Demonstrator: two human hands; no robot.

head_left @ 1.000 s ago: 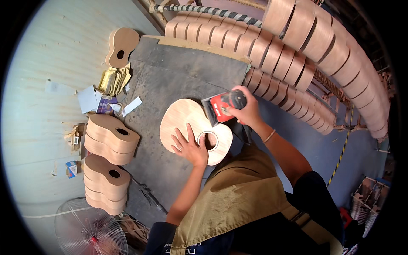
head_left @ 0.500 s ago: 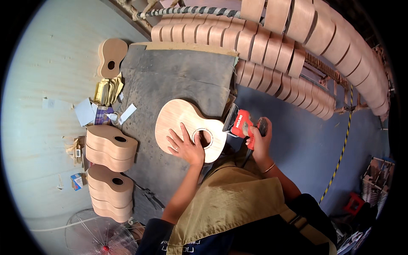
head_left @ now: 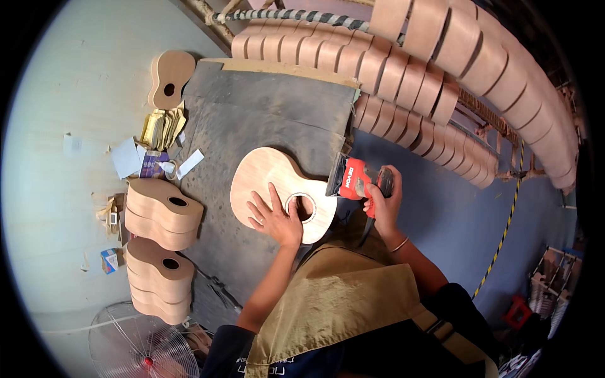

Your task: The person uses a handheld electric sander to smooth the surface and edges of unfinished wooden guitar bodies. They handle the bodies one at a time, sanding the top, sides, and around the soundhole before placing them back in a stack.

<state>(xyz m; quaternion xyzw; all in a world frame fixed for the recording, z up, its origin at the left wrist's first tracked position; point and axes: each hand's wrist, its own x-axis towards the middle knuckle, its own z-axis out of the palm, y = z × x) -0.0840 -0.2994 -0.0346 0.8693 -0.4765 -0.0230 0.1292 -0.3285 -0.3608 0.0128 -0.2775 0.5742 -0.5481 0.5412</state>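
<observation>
Left hand (head_left: 275, 218) flat on smooth (unfinished) guitar body (head_left: 277, 188) — pale wood.

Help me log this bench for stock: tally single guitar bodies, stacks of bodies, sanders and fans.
Single guitar bodies: 2, one under the left hand
Stacks of bodies: 2
Red sander, in the right hand: 1
Fan: 1
Total: 6
</observation>
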